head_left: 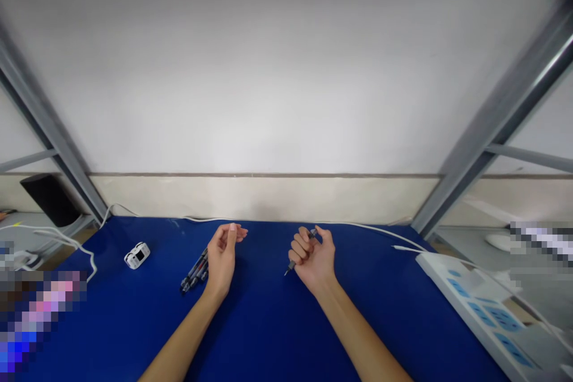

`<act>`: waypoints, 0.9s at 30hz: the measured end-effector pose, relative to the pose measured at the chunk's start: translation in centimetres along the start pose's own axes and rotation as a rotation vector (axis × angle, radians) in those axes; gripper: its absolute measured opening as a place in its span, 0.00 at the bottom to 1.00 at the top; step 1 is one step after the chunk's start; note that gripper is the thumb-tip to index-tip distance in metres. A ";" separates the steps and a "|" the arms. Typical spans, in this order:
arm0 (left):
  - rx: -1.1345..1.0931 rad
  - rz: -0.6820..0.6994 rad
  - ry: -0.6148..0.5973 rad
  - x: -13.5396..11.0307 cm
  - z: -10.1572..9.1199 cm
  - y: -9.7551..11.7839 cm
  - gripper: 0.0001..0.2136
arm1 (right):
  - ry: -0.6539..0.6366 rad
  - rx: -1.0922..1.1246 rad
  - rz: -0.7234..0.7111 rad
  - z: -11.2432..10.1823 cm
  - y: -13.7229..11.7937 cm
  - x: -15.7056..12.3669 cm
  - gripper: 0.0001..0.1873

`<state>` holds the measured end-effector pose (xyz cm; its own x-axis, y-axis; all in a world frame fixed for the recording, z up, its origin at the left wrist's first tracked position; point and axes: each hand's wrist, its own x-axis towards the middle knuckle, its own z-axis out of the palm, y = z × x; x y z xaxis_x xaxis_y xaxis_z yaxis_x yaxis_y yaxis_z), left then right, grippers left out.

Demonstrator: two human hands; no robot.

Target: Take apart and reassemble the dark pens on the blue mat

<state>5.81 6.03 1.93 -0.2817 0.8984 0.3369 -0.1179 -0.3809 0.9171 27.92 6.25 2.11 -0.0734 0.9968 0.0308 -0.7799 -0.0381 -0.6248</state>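
Observation:
My right hand [319, 256] is closed around a dark pen [292, 264], just above the blue table. The pen's tip sticks out below the little finger, and its other end shows by the thumb and index finger. To the left, my left hand [221, 259] is half curled with the thumb raised in front of the fingers; I see nothing held in it. Several dark pens [193, 274] lie in a bunch on the table beside the left wrist, partly hidden behind that hand.
The blue table [268, 334] meets a pale wall. A small white device with a dark screen [136, 255] lies at left. At right stands a white power strip [474, 304] with blue sockets, near a white cable [403, 248]. Grey metal posts [470, 173] flank the table.

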 end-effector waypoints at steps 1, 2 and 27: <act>0.005 0.004 -0.004 0.0 0.0 0.0 0.19 | -0.001 0.004 0.005 0.1 -0.1 0.0 0.22; 0.010 0.007 -0.007 0.0 0.0 0.0 0.19 | -0.003 0.004 0.010 0.2 -0.1 0.0 0.22; 0.514 0.044 -0.401 0.7 -12.4 3.9 0.28 | 0.033 -0.436 -0.195 1.0 3.0 1.1 0.26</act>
<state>-6.67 2.41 3.10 0.1130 0.9340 0.3390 0.3844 -0.3557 0.8519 24.93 7.20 1.04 0.0735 0.9844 0.1596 -0.4431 0.1756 -0.8791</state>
